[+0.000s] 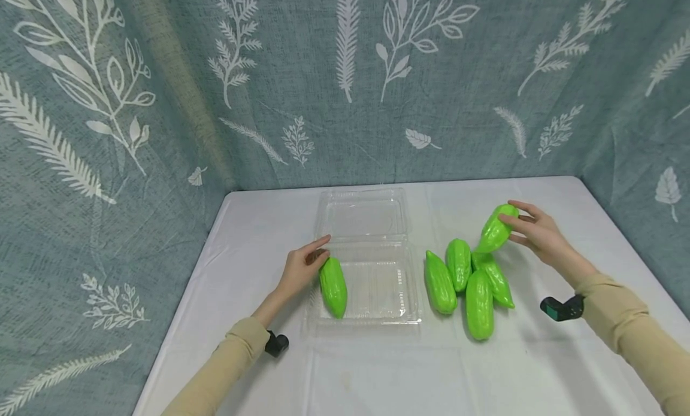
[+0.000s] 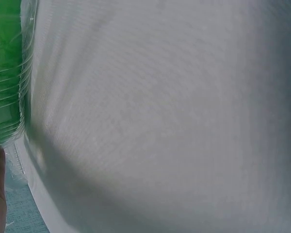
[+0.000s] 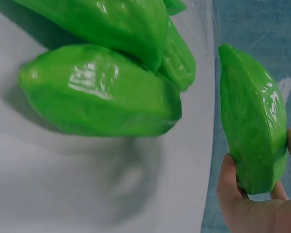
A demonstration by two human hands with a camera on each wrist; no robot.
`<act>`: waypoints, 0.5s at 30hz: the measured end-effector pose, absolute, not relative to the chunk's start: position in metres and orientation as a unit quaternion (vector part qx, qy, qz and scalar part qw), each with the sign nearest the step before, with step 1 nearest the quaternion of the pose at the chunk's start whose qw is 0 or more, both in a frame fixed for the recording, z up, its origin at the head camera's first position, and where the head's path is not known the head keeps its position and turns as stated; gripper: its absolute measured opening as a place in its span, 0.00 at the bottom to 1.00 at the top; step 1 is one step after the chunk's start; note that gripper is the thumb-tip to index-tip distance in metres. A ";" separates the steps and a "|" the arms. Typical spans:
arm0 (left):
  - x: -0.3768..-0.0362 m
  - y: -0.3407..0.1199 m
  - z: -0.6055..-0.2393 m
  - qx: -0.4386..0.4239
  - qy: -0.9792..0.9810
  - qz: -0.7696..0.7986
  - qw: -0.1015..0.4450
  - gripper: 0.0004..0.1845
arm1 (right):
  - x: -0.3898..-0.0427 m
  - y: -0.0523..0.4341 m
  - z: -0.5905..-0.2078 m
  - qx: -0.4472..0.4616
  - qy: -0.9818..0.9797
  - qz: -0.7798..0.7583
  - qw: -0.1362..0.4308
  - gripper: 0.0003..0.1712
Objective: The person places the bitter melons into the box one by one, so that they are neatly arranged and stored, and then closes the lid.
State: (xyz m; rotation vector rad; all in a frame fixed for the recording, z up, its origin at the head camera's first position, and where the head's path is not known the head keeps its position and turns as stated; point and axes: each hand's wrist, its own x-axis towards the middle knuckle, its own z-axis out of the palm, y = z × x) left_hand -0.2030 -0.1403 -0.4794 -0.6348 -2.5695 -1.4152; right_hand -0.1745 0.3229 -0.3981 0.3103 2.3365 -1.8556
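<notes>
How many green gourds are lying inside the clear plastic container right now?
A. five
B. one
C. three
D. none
B: the head view shows a single green gourd in the left part of the clear plastic container, with the left hand touching its top end; four others lie on the table, and the right hand holds one more.

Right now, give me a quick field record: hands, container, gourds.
left hand: rests on the gourd in the container, fingers straight
right hand: holds a lifted gourd above the pile
clamshell container: clear plastic, open, lid flat behind it
gourds in container: one, at its left side
gourds on table: four in a pile, right of the container
</notes>
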 end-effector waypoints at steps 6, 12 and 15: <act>-0.203 -0.140 -0.478 -0.212 -0.850 -0.477 0.066 0.19 | -0.174 0.312 -0.395 0.091 0.769 -0.625 0.095 0.44; -0.195 -0.137 -0.462 -0.209 -0.850 -0.480 0.058 0.19 | -0.173 0.306 -0.393 0.085 0.769 -0.626 0.098 0.44; -0.195 -0.137 -0.462 -0.205 -0.855 -0.474 0.052 0.19 | -0.174 0.303 -0.392 0.080 0.768 -0.628 0.098 0.44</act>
